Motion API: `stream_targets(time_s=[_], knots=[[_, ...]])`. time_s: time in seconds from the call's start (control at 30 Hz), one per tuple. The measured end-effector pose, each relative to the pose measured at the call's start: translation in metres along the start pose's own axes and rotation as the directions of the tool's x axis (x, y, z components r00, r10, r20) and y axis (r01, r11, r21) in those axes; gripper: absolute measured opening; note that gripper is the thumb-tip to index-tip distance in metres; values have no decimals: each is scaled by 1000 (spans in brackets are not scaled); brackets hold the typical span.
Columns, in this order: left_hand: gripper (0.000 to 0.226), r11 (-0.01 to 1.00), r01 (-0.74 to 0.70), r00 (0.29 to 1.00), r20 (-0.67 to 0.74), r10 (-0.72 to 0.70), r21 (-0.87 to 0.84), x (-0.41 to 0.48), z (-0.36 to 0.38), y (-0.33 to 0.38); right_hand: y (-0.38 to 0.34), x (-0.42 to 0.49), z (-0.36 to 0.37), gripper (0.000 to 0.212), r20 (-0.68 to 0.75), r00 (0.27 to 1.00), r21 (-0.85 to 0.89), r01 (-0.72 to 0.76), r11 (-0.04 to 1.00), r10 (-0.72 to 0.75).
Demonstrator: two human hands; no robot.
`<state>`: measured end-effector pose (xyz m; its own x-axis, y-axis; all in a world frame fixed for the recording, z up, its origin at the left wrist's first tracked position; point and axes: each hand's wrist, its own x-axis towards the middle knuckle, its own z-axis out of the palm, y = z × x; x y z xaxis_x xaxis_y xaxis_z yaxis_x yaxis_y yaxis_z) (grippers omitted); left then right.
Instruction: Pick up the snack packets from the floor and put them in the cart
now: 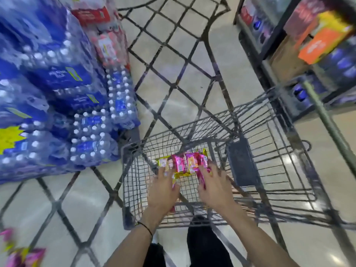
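Bottled water packs (50,83), shelves (267,68), orange box (322,42)

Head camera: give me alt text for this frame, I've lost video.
The left hand and right hand hold pink and yellow snack packets inside the wire cart. More packets lie on the floor at lower left; bottled water packs stand on the left, shelves on the right.
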<state>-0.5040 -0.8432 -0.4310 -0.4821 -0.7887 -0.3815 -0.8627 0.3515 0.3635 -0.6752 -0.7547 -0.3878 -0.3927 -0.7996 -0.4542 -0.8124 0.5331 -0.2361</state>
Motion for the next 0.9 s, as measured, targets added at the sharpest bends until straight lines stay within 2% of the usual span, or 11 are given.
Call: stream_targets(time_s=[0.13, 0.27, 0.33, 0.43, 0.63, 0.73, 0.9], knots=[[46, 995, 95, 994, 46, -95, -5, 16, 27, 5, 26, 41, 17, 68, 121, 992, -50, 50, 997, -44], [48, 995, 92, 994, 69, -90, -23, 39, 61, -8, 38, 73, 63, 72, 225, 971, -73, 103, 992, -85], [55, 992, 122, 984, 135, -118, -17, 54, 85, -18, 41, 87, 88, 76, 266, 958, -84, 132, 988, -105], [57, 987, 158, 965, 211, -158, 17, 74, 124, -33, 44, 110, 128, 74, 274, 955, -47, 132, 990, -114], [55, 971, 231, 930, 280, -239, 62, 99, 207, -62, 63, 145, 212, 85, 336, 935, -130, 169, 977, -117], [50, 969, 239, 927, 282, -248, 64, 104, 237, -67, 76, 154, 245, 81, 345, 935, -126, 136, 983, -85], [60, 960, 276, 930, 243, -276, 35, 106, 268, -76, 86, 159, 281, 84, 349, 933, -55, 117, 992, -91]])
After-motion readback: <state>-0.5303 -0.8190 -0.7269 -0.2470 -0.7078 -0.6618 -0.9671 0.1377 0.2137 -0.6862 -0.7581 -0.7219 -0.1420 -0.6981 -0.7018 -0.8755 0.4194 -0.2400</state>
